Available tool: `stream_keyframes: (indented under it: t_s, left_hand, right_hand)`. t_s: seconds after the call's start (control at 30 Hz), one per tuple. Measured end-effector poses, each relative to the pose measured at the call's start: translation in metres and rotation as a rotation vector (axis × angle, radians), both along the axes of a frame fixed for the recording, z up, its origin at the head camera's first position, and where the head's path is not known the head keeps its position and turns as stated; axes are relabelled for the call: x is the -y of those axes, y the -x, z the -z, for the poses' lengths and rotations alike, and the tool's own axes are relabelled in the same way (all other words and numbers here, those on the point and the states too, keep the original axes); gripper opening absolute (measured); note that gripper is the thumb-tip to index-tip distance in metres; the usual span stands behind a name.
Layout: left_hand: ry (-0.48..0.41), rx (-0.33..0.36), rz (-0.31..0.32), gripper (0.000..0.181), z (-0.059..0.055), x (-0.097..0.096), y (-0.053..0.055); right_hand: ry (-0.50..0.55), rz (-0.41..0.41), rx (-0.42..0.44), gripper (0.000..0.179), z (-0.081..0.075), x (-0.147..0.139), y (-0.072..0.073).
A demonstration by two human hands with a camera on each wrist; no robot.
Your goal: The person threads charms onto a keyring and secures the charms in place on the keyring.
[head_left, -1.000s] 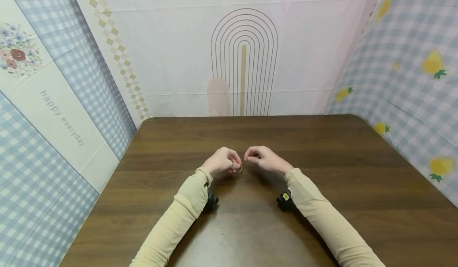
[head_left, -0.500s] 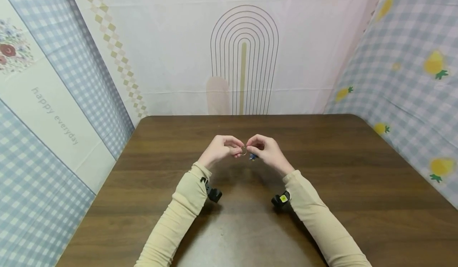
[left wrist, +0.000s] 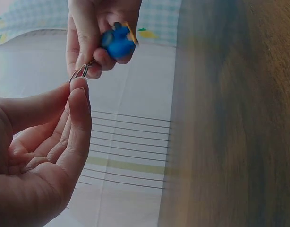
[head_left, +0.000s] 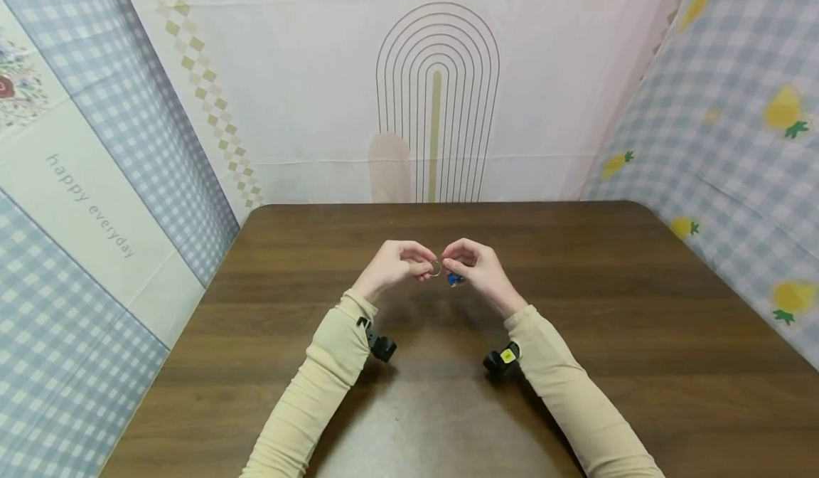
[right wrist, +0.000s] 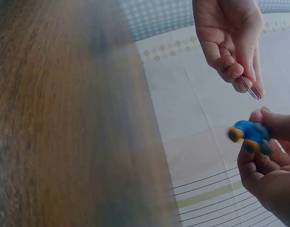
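"What does each hand have?"

"Near the middle of the head view, the left hand pinches a thin metal ring between thumb and fingertips. Just right of it in the frame, the right hand has its thumb and fingers drawn together, holding a small blue figurine."

"And the step?"

"Lining the two up, I'd judge: both are held toward each other above the table. The next move seems to call for a steady left pinch and a small, careful adjustment at the right fingertips."

"Where do they sit against the grips?"

"In the right wrist view, the ring juts down past the left fingertips at upper right, with a narrow gap before the right ones. The figurine lies against the right fingers, its orange parts facing lower left. Whether they pinch its body or a small fitting, I can't tell."
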State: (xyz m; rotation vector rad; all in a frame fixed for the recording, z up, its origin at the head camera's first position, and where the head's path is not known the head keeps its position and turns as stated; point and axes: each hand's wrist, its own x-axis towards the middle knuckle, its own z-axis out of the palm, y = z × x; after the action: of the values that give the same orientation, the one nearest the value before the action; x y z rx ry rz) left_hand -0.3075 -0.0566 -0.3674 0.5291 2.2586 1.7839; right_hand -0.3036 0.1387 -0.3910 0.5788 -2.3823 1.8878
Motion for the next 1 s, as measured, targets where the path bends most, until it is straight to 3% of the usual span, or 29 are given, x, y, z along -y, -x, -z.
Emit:
stream_keyframes:
  t_s: [0.2,0.57,0.73,1.0]
  left_hand:
    - [0.012,0.000,-0.002,0.018,-0.001,0.002,0.000]
    - [0.003,0.006,0.000,0.017,0.003,0.003,0.004]
    - [0.003,-0.002,-0.018,0.017,-0.002,0.003,0.002]
    - [-0.042,-0.029,-0.073,0.021,-0.005,0.002,0.000]
  right_hand:
    - [-0.074,0.013,0.002,0.012,0.001,-0.002,0.001]
    - [-0.090,0.017,0.008,0.013,0.000,0.001,0.001]
    - [-0.098,0.012,-0.024,0.009,-0.004,0.001,-0.001]
    - [0.000,0.063,-0.049,0.021,-0.011,0.001,-0.003]
